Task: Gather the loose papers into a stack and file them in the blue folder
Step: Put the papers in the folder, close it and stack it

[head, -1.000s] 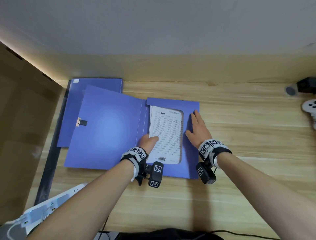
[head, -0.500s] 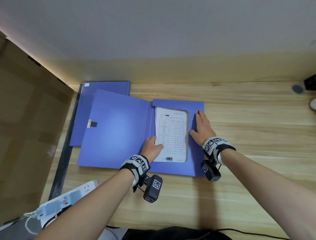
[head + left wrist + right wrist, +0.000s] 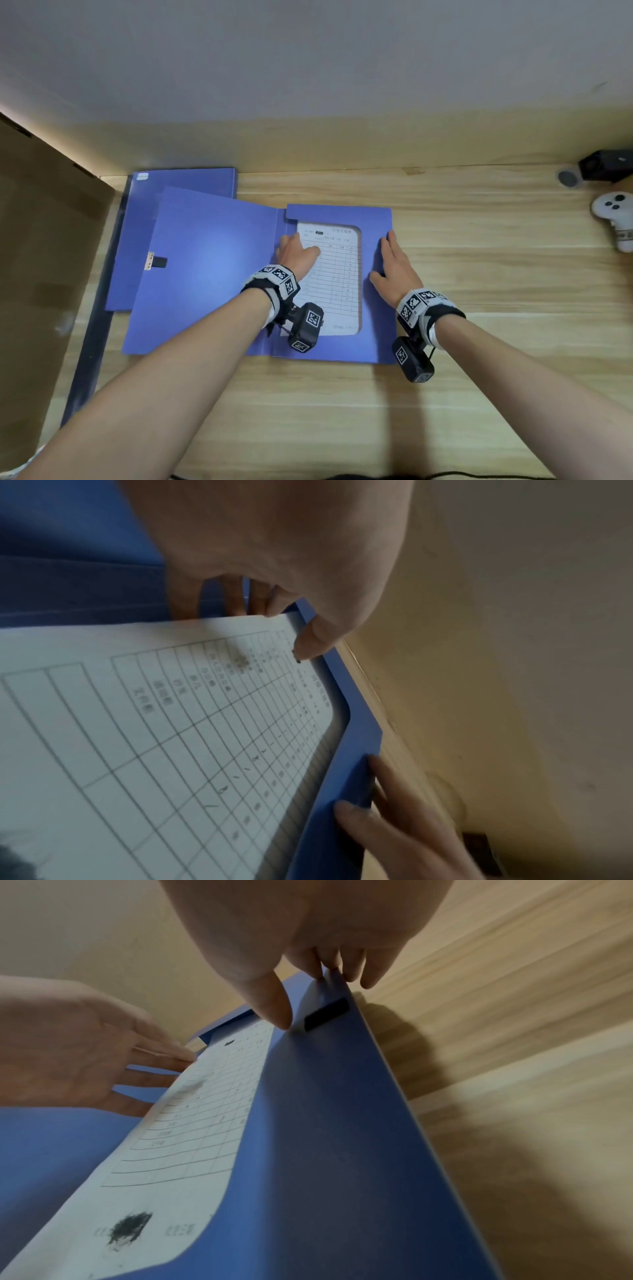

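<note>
The blue folder [image 3: 212, 270] lies open on the wooden desk, its cover spread to the left. Its right half is a pocket [image 3: 375, 240] with the printed papers [image 3: 337, 274] tucked inside. My left hand [image 3: 299, 245] rests at the papers' upper left edge, with straight fingers against the edge [image 3: 161, 1066] and the thumb tip on the sheet [image 3: 304, 647]. My right hand [image 3: 385, 257] lies flat on the pocket's right side, thumb pressing the flap [image 3: 274, 1010] and fingertips at its outer edge [image 3: 377, 802]. The lower left of the papers is hidden by my left wrist.
A second blue folder [image 3: 185, 181] lies under the open one at the back left. A cardboard box [image 3: 41, 274] stands along the left. At the far right are a white game controller [image 3: 613, 219] and a black device [image 3: 606, 166].
My left hand has slid from the papers' lower left corner up along their left edge to the top part. My right hand stays flat on the pocket's right side.
</note>
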`<state>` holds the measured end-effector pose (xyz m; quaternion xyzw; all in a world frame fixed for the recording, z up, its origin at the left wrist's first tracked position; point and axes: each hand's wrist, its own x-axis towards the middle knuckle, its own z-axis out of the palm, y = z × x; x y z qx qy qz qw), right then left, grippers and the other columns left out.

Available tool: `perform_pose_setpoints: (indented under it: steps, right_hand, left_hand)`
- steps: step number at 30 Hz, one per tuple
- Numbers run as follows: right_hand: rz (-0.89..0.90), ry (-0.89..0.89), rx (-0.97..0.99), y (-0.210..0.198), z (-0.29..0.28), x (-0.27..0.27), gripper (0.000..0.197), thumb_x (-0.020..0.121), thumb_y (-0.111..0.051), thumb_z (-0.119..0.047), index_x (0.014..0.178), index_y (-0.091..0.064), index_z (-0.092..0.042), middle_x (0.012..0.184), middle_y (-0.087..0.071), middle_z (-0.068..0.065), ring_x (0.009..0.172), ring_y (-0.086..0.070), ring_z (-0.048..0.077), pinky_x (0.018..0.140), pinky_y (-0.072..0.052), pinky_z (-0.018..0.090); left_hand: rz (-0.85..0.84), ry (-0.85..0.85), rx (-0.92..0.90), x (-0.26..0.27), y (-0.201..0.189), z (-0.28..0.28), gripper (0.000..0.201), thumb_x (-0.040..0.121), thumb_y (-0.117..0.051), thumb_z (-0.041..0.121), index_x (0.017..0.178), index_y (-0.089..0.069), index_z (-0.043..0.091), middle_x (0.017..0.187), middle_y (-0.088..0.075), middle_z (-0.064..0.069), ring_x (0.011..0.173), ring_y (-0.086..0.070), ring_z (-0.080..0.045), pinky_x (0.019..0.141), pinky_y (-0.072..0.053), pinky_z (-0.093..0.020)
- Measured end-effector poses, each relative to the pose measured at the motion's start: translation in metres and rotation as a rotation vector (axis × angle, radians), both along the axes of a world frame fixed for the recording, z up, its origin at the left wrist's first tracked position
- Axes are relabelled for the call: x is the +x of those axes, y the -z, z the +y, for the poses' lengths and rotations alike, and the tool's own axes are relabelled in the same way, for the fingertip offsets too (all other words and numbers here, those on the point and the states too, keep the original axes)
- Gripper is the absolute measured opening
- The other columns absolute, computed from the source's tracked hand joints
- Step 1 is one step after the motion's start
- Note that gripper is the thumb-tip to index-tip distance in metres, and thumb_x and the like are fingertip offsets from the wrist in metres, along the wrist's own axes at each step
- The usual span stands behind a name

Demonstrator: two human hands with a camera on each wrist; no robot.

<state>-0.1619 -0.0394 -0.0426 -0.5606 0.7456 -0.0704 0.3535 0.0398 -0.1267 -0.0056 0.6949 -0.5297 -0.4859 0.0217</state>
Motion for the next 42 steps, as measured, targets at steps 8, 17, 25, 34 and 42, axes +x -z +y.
perform_pose_setpoints:
  steps: [8, 17, 25, 34, 42]
  right_hand:
    - [-0.002, 0.001, 0.003, 0.001, -0.003, -0.001, 0.079, 0.094, -0.049, -0.022, 0.156, 0.0, -0.012, 0.164, 0.018, -0.004, 0.152, -0.006, 0.018, 0.115, -0.024, 0.03]
    - [0.0, -0.02, 0.016, -0.006, -0.003, 0.001, 0.079, 0.095, -0.049, -0.023, 0.156, 0.0, -0.01, 0.164, 0.017, -0.001, 0.152, -0.004, 0.022, 0.117, -0.023, 0.034]
    - [-0.025, 0.016, 0.043, -0.011, 0.03, 0.005, 0.083, 0.093, -0.055, -0.026, 0.155, -0.002, -0.01, 0.165, 0.011, 0.004, 0.149, -0.017, 0.027, 0.11, -0.032, 0.034]
    - [0.0, -0.013, 0.051, -0.012, 0.049, 0.008, 0.083, 0.094, -0.054, -0.029, 0.156, -0.001, -0.011, 0.165, 0.01, 0.004, 0.15, -0.017, 0.026, 0.107, -0.035, 0.034]
    - [0.012, -0.012, 0.06, -0.012, 0.045, 0.007, 0.082, 0.094, -0.052, -0.029, 0.156, 0.0, -0.011, 0.165, 0.01, 0.003, 0.15, -0.016, 0.025, 0.108, -0.035, 0.033]
  left_hand:
    - [0.149, -0.211, -0.034, 0.015, 0.003, 0.005, 0.067, 0.093, -0.052, 0.018, 0.154, -0.026, 0.016, 0.129, -0.053, -0.001, 0.12, -0.05, -0.024, 0.103, -0.04, -0.037]
    - [0.023, -0.147, 0.089, 0.041, 0.0, 0.071, 0.02, 0.083, -0.051, 0.028, 0.093, -0.051, 0.01, 0.095, -0.051, -0.009, 0.089, -0.05, -0.028, 0.076, -0.037, -0.034]
    - [-0.151, -0.043, 0.08, 0.05, -0.002, 0.125, 0.024, 0.084, -0.047, 0.025, 0.065, -0.036, 0.015, 0.09, -0.049, -0.022, 0.073, -0.046, -0.03, 0.07, -0.039, -0.032]
    - [-0.154, 0.029, 0.016, 0.046, -0.001, 0.141, 0.015, 0.085, -0.046, 0.027, 0.071, -0.046, 0.022, 0.117, -0.057, -0.015, 0.099, -0.058, -0.036, 0.078, -0.047, -0.037]
    - [-0.068, 0.005, -0.021, 0.035, 0.002, 0.111, 0.041, 0.092, -0.05, 0.025, 0.129, -0.053, 0.009, 0.139, -0.045, -0.009, 0.116, -0.053, -0.027, 0.088, -0.041, -0.031]
